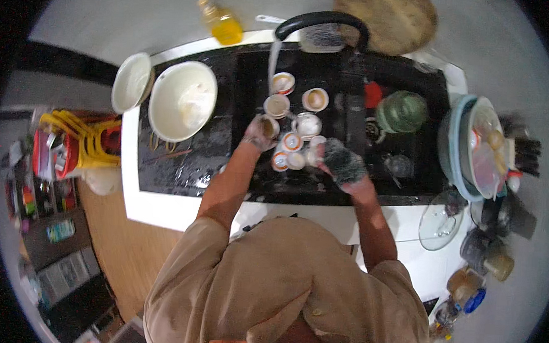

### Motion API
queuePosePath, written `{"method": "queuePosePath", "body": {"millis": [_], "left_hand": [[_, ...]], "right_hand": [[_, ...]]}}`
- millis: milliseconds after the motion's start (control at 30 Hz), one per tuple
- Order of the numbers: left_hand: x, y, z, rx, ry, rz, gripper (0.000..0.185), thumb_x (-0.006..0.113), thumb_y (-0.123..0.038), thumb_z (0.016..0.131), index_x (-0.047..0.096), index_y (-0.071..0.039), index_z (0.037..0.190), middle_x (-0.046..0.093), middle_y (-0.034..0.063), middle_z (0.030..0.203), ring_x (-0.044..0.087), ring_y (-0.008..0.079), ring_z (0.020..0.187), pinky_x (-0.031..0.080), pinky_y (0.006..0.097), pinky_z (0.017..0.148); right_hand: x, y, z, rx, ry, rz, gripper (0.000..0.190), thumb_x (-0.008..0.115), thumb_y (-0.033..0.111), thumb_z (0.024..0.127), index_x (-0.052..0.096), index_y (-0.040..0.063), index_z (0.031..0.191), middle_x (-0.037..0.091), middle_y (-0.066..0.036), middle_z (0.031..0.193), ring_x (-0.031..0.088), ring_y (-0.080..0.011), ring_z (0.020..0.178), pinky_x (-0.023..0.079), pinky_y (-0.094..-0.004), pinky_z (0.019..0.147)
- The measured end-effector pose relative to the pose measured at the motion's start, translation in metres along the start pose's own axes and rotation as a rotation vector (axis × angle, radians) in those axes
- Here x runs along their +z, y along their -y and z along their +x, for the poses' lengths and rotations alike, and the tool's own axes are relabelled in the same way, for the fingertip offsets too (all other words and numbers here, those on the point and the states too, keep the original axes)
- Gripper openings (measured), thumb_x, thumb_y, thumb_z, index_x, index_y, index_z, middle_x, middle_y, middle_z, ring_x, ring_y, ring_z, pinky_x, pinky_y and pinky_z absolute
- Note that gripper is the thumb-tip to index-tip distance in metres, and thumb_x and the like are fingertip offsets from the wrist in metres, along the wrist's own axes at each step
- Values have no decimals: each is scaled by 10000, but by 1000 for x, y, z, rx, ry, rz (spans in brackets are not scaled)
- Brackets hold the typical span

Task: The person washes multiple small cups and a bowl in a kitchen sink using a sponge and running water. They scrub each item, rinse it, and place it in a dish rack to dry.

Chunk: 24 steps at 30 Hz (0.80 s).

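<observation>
My left hand point(254, 135) holds a small round cup point(271, 126) by its side, mouth up, over the black sink point(296, 191). A dark green scouring pad point(342, 160) with suds on it is in my right hand point(358, 181), whose fingertips are near a small white cup point(312, 156). Between the hands stand several small white containers, among them a foamy cup point(308, 126) and orange-ringed round pieces point(293, 141). Farther back are a cup with brownish contents point(315, 99), a pale cup point(277, 105) and an orange-rimmed cup point(284, 83). Blur hides finer detail.
A black faucet point(322, 19) arches over the sink, and water point(274, 62) runs from it at left. Two white bowls point(181, 131) point(132, 82) stand left. At right are a green glass bowl point(402, 111), stacked basins point(453, 146) and a glass lid point(441, 222). An oil bottle point(224, 27) stands behind.
</observation>
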<state>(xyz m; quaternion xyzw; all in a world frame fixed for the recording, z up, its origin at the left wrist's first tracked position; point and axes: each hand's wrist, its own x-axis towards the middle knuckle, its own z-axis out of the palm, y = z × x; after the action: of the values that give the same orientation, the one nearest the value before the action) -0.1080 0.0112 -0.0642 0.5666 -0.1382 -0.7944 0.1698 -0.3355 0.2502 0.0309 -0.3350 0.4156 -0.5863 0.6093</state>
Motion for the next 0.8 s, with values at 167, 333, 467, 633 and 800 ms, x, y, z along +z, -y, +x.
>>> {"method": "queuePosePath", "body": {"millis": [167, 333, 467, 633, 800], "left_hand": [[41, 27, -49, 524, -229, 139, 566, 530, -566, 974, 605, -73, 1241, 683, 84, 1136, 648, 233, 1036, 502, 382, 929], [80, 30, -129, 64, 581, -127, 611, 485, -621, 974, 654, -74, 1186, 693, 112, 1150, 648, 289, 1082, 504, 440, 982], [77, 20, -151, 153, 572, -78, 471, 553, -519, 980, 659, -111, 1189, 690, 102, 1184, 655, 255, 1090, 512, 439, 973], [46, 11, -136, -45, 480, 82, 304, 610, -379, 977, 679, -117, 1115, 729, 71, 1031, 695, 248, 931, 566, 429, 844], [23, 9, -134, -93, 445, -37, 261, 637, -308, 955, 683, -110, 1119, 724, 66, 996, 692, 244, 927, 569, 417, 832]], "right_hand": [[35, -9, 36, 178, -250, -363, 303, 546, 259, 959, 643, 9, 1099, 684, -122, 1055, 654, -231, 933, 539, -392, 845], [91, -27, 84, -30, -215, -1245, 325, 627, 216, 810, 632, -48, 1000, 686, -267, 956, 685, -404, 873, 536, -493, 818], [112, -13, 80, -183, -299, -1537, 336, 599, 206, 853, 628, -42, 1077, 669, -286, 1069, 670, -426, 979, 524, -505, 865], [86, 80, 40, -23, 98, -1242, 305, 664, 311, 858, 711, 20, 937, 706, -222, 946, 688, -370, 894, 525, -500, 806], [-61, 273, -38, -92, -392, -1611, 235, 584, 172, 860, 754, 56, 973, 717, -180, 960, 689, -329, 871, 541, -426, 844]]}}
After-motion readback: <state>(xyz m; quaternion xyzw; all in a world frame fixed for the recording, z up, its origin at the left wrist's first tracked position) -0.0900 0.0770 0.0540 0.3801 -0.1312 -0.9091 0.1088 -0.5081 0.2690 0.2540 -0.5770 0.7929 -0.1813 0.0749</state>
